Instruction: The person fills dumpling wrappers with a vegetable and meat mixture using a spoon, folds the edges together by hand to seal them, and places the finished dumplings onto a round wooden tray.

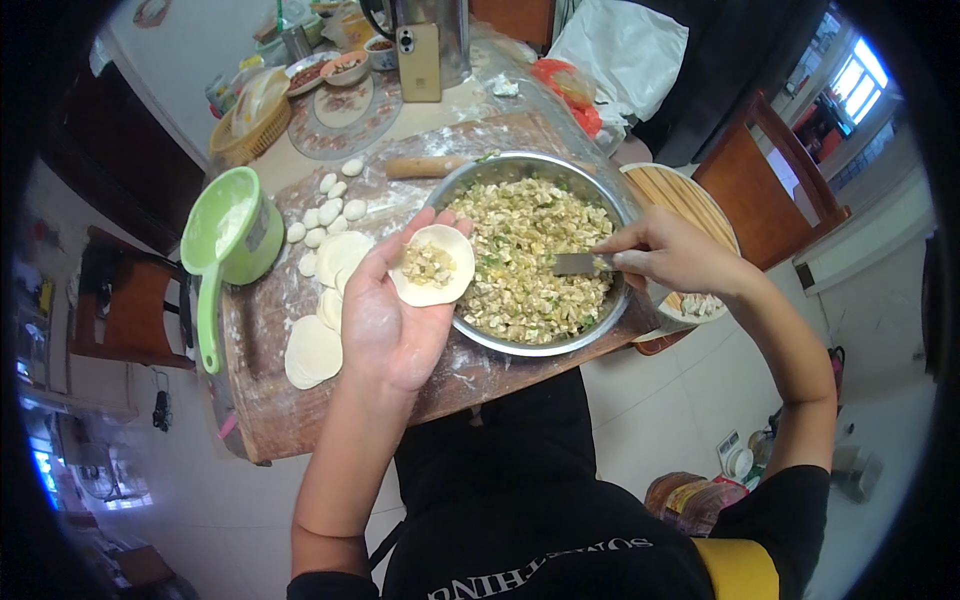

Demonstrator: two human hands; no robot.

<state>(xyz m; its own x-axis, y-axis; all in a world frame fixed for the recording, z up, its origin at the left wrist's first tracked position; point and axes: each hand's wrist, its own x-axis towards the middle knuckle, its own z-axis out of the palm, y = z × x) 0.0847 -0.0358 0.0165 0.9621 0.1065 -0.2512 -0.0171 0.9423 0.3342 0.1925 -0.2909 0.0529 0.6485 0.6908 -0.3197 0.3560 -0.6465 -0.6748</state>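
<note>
My left hand [390, 330] is palm up, with a round dough wrapper [461, 262] lying on its fingers. A small mound of chopped filling [427, 265] sits in the wrapper's middle. My right hand [664, 251] grips a flat metal spatula [574, 264], its blade against the chopped filling mix [525, 217]. That pale mix with green bits fills a wide steel bowl [525, 347], just right of my left hand. Beside my left wrist, a stack of wrappers [315, 352] rests on the floured wooden board [270, 420]. More overlapping wrappers [341, 255] lie behind it.
Several small dough pieces [330, 211] are scattered behind the wrappers. A green plastic ladle [262, 251] holding flour stands at left. Behind the bowl lies a rolling pin [424, 167]. A phone [420, 67] stands upright farther back. Right of the bowl is a round slatted tray [667, 195].
</note>
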